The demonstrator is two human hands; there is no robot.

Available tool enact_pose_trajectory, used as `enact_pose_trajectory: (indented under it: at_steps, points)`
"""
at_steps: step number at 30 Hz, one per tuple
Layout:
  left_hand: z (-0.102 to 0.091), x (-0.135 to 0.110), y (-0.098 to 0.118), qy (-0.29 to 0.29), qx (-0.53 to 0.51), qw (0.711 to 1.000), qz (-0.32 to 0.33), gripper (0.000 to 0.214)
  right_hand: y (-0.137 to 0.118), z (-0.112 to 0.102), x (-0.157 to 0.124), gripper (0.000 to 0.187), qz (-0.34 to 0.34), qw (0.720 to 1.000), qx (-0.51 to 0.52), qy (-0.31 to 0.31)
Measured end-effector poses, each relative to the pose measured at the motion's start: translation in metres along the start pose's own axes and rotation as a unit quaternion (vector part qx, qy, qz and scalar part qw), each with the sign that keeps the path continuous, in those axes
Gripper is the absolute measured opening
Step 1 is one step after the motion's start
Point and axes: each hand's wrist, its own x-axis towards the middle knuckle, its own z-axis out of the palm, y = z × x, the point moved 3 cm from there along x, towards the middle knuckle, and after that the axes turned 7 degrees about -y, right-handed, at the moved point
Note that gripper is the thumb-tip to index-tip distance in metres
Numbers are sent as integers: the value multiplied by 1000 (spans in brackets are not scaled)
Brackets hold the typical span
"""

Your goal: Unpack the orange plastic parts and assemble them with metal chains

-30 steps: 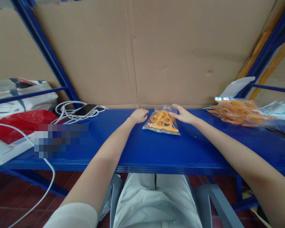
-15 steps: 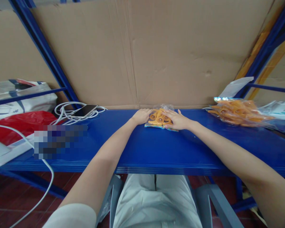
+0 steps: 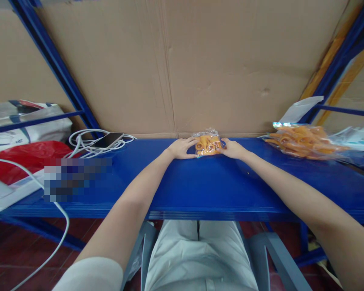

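A small clear plastic bag of orange ring-shaped snacks [image 3: 207, 144] stands tipped up at the back of the blue shelf [image 3: 200, 190], against the cardboard wall. My left hand [image 3: 180, 148] grips its left side with the fingers curled. My right hand [image 3: 233, 148] grips its right side the same way. Both forearms stretch across the shelf toward the bag.
A bigger bag of the same orange snacks [image 3: 303, 140] lies at the right with white packets [image 3: 356, 139] beside it. A phone [image 3: 108, 140] rests on coiled white cables [image 3: 87, 145] at the left, near a red bag [image 3: 24, 155]. Blue rack posts [image 3: 57, 68] slant up on both sides.
The bag lay flat on the shelf under my right palm; now both hands hold its sides and it stands raised near the cardboard.
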Motion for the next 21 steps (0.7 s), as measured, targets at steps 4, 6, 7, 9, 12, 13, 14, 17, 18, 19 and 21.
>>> enact_pose_trajectory:
  at_steps: [4, 6, 7, 9, 12, 13, 14, 17, 18, 19, 21]
  points:
    - [0, 9, 11, 13, 43, 998, 33, 62, 8, 2, 5, 57, -33, 998, 58, -10]
    - [0, 15, 14, 31, 57, 997, 47, 48, 7, 4, 5, 62, -95, 989, 103, -38]
    - [-1, 18, 15, 40, 58, 997, 44, 44, 6, 4, 4, 68, -126, 985, 113, -46]
    - [-3, 21, 13, 60, 48, 997, 17, 42, 3, 3, 1, 84, -158, 984, 83, -24]
    - [-11, 21, 10, 75, 10, 996, -45, 42, -4, -3, -4, 80, -144, 986, -33, 73]
    - [-15, 21, 9, 74, -8, 995, -68, 41, -7, -6, -6, 67, -139, 984, -62, 94]
    - [-19, 22, 8, 70, -26, 993, -95, 41, -10, -9, -7, 54, -135, 982, -83, 106]
    - [-33, 30, 0, 65, -96, 977, -180, 37, -18, -24, -5, 45, -112, 981, -117, 111]
    - [-38, 35, -4, 70, -128, 968, -206, 35, -21, -32, -2, 45, -102, 980, -123, 117]
    - [-43, 41, -9, 77, -168, 956, -228, 35, -23, -39, 1, 44, -92, 980, -124, 128]
    - [-53, 55, -21, 93, -272, 921, -263, 37, -28, -56, 8, 44, -66, 977, -119, 163]
